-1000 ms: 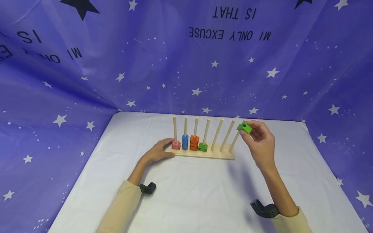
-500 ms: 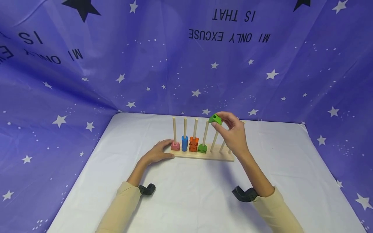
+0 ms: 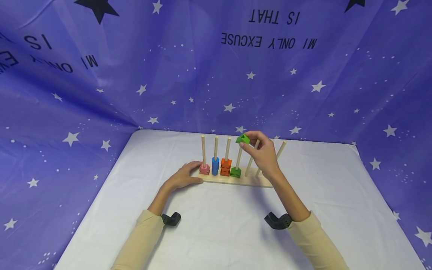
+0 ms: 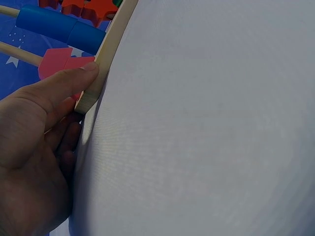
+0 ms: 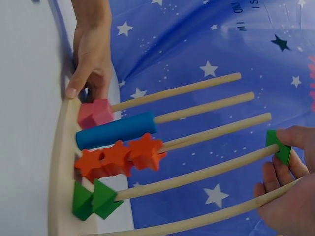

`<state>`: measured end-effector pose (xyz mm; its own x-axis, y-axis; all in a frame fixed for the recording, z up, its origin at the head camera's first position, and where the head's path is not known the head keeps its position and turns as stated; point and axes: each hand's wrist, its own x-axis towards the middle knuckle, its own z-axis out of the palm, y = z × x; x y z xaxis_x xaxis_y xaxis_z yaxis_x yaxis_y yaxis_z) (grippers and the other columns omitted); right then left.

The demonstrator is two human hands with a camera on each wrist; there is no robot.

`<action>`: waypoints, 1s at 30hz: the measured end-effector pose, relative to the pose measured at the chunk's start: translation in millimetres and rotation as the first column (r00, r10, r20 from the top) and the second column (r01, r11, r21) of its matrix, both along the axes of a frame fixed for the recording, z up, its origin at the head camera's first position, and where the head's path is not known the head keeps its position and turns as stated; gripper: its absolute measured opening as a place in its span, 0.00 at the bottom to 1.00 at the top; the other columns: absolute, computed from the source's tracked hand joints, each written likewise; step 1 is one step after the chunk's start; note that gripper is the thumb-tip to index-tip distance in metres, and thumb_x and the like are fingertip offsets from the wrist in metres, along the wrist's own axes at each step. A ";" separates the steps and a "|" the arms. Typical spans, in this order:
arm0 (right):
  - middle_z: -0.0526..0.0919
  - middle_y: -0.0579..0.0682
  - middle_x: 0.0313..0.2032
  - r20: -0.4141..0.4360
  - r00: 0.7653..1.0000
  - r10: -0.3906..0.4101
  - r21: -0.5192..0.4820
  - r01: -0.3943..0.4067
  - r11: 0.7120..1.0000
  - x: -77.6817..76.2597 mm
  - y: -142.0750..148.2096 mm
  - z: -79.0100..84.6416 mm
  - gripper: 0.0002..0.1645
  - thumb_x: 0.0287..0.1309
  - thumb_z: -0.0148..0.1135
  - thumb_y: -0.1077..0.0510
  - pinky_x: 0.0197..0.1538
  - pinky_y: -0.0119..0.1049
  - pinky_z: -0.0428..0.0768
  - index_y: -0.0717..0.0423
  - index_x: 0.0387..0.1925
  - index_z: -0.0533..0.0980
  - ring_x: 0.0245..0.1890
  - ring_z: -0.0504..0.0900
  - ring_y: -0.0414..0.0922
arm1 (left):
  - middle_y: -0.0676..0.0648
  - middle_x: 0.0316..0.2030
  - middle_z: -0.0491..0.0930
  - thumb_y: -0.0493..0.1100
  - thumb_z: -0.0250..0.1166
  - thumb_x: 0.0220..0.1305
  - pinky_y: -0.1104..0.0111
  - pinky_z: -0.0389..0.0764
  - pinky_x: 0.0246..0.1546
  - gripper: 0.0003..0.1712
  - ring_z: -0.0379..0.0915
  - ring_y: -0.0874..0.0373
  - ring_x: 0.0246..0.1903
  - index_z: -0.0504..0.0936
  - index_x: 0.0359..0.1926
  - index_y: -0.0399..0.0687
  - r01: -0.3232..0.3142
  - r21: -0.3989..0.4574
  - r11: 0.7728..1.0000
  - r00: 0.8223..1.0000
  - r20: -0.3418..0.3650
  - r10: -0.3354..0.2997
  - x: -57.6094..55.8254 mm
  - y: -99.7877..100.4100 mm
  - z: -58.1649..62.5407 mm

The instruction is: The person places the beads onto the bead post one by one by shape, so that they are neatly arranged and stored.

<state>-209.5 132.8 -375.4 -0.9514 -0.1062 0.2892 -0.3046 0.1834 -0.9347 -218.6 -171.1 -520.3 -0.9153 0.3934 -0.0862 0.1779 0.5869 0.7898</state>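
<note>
My right hand (image 3: 264, 153) pinches a green triangular block (image 3: 243, 139) between thumb and fingers, at the top of a wooden peg. In the right wrist view the peg's tip meets this block (image 5: 278, 146). Lower on the same peg sit two green triangular blocks (image 5: 98, 199), down at the wooden base (image 3: 236, 180). My left hand (image 3: 183, 175) grips the base's left end, thumb on the front edge and fingers behind. Pink blocks (image 5: 95, 113), blue cylinders (image 4: 61, 28) and orange star-shaped blocks (image 5: 120, 158) fill the pegs left of the green ones.
Bare pegs (image 3: 281, 150) stand on the right part of the base, partly behind my right hand. A white cloth (image 3: 216, 228) covers the table. Purple star-printed fabric (image 3: 216, 75) rises at the back and sides. Black wrist mounts (image 3: 278, 221) sit on both forearms.
My right hand has moved left with the green block, from the base's right end to the top of the peg with green blocks. My left hand has stayed on the base.
</note>
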 end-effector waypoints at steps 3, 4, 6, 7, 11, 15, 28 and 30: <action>0.80 0.57 0.46 -0.009 1.000 0.012 -0.033 -0.013 0.999 -0.2 1.9 -7.8 0.21 0.59 0.70 0.65 0.49 0.31 0.79 0.66 0.53 0.76 0.44 0.79 0.46 | 0.37 0.71 0.63 0.45 0.73 0.59 0.44 0.52 0.70 0.43 0.52 0.38 0.71 0.66 0.72 0.41 0.000 -0.003 1.000 1.000 -0.001 0.000 0.3 0.4 1.0; 0.80 0.57 0.46 -0.012 1.000 0.016 -0.045 -0.017 0.999 -0.2 2.4 -10.4 0.21 0.59 0.70 0.65 0.49 0.31 0.79 0.66 0.53 0.75 0.44 0.79 0.46 | 0.38 0.71 0.63 0.46 0.73 0.59 0.44 0.52 0.70 0.43 0.53 0.39 0.71 0.66 0.72 0.41 0.000 -0.003 1.000 1.000 0.000 0.000 0.4 0.7 1.3; 0.80 0.58 0.46 -0.010 1.000 0.020 -0.066 -0.021 0.998 -0.5 2.6 -16.7 0.23 0.58 0.70 0.66 0.50 0.31 0.79 0.67 0.54 0.74 0.45 0.79 0.47 | 0.38 0.71 0.63 0.46 0.73 0.59 0.43 0.52 0.70 0.43 0.53 0.39 0.71 0.66 0.73 0.42 -0.004 -0.002 1.000 1.000 0.003 0.004 0.5 1.2 1.8; 0.80 0.58 0.47 -0.003 1.000 0.019 -0.070 -0.019 0.997 -0.5 2.8 -20.8 0.23 0.58 0.70 0.66 0.50 0.31 0.79 0.68 0.54 0.74 0.46 0.79 0.48 | 0.38 0.71 0.63 0.46 0.73 0.59 0.43 0.53 0.70 0.43 0.53 0.39 0.71 0.66 0.73 0.42 -0.005 -0.001 1.000 1.000 0.004 0.005 0.5 1.5 2.0; 0.82 0.59 0.47 0.080 0.997 0.010 -0.060 -0.005 0.998 0.4 3.1 -43.2 0.22 0.58 0.70 0.65 0.51 0.32 0.79 0.67 0.54 0.76 0.48 0.79 0.50 | 0.39 0.72 0.63 0.47 0.73 0.59 0.43 0.53 0.70 0.43 0.53 0.40 0.71 0.66 0.73 0.44 -0.007 -0.002 1.000 1.000 0.010 0.007 0.2 2.2 2.0; 0.81 0.61 0.49 0.179 0.984 0.005 -0.041 0.003 0.999 2.6 3.9 -73.4 0.21 0.58 0.70 0.65 0.58 0.41 0.76 0.65 0.52 0.77 0.52 0.77 0.54 | 0.39 0.72 0.63 0.47 0.73 0.59 0.43 0.53 0.70 0.43 0.53 0.39 0.71 0.66 0.73 0.44 -0.005 -0.007 1.000 1.000 0.012 0.005 -0.1 2.1 1.6; 0.83 0.61 0.49 0.293 0.956 -0.009 -0.022 0.016 1.000 4.3 2.2 -122.4 0.18 0.58 0.66 0.70 0.52 0.33 0.79 0.67 0.51 0.77 0.52 0.80 0.54 | 0.39 0.71 0.63 0.46 0.73 0.59 0.43 0.53 0.70 0.43 0.53 0.39 0.71 0.66 0.72 0.43 -0.009 0.009 1.000 1.000 0.017 0.009 -0.2 1.9 2.5; 0.82 0.62 0.51 0.296 0.955 0.002 -0.022 0.005 1.000 5.8 4.1 -122.0 0.19 0.58 0.66 0.70 0.56 0.37 0.78 0.68 0.52 0.76 0.54 0.79 0.55 | 0.39 0.71 0.63 0.46 0.73 0.59 0.43 0.53 0.70 0.43 0.53 0.39 0.71 0.66 0.72 0.43 -0.007 0.006 1.000 1.000 0.018 0.007 -0.1 2.1 2.0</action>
<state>-203.7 136.9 -497.4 -0.9948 -0.1017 -0.0036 -0.0129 0.1615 -0.9868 -218.7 -169.0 -518.2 -0.9162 0.3880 -0.1006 0.1594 0.5829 0.7967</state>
